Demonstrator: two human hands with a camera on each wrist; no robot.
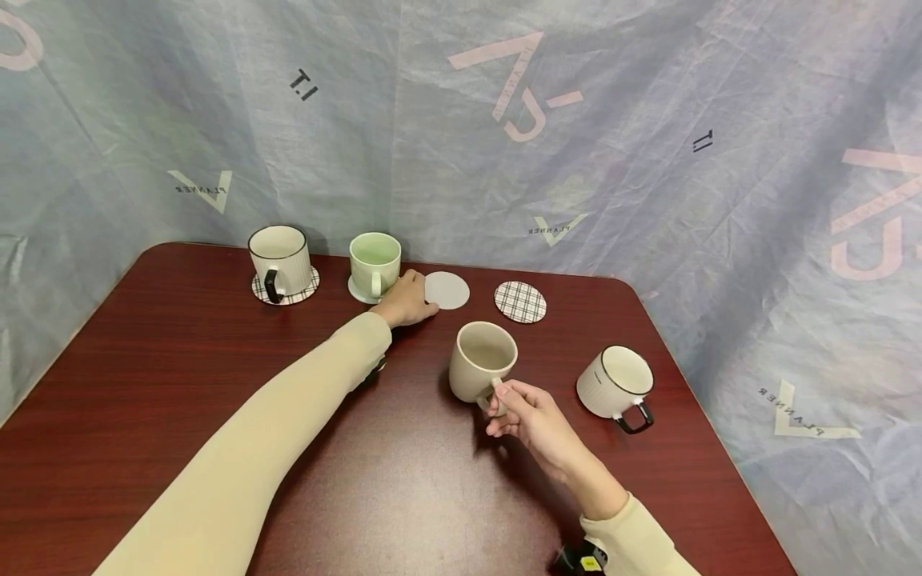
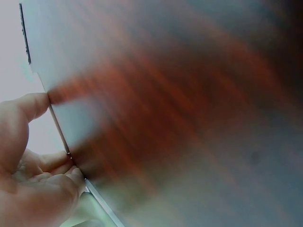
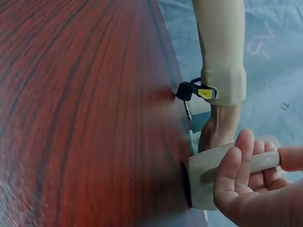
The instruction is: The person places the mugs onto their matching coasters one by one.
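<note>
By its handle, my right hand [image 1: 536, 420] grips a beige mug [image 1: 483, 364], pinching it between thumb and fingers. The mug is low over the dark red table [image 3: 94, 118]; I cannot tell if its base touches. My left hand [image 1: 405, 301] reaches to the back, its fingertips down at the left edge of a round grey coaster [image 1: 448, 290]. In the left wrist view, the thumb [image 2: 35, 105] and fingers stand apart at the tabletop. Just left of that hand, a pale green mug [image 1: 374, 260] rests on a light coaster [image 1: 358, 291].
A ribbed white mug [image 1: 281, 260] with black handle sits on a plaid coaster [image 1: 307, 288] at the back left. Another plaid coaster [image 1: 520, 302] lies right of the grey one. A black-rimmed white mug [image 1: 615, 384] stands near the right edge. A printed curtain [image 1: 468, 144] hangs behind.
</note>
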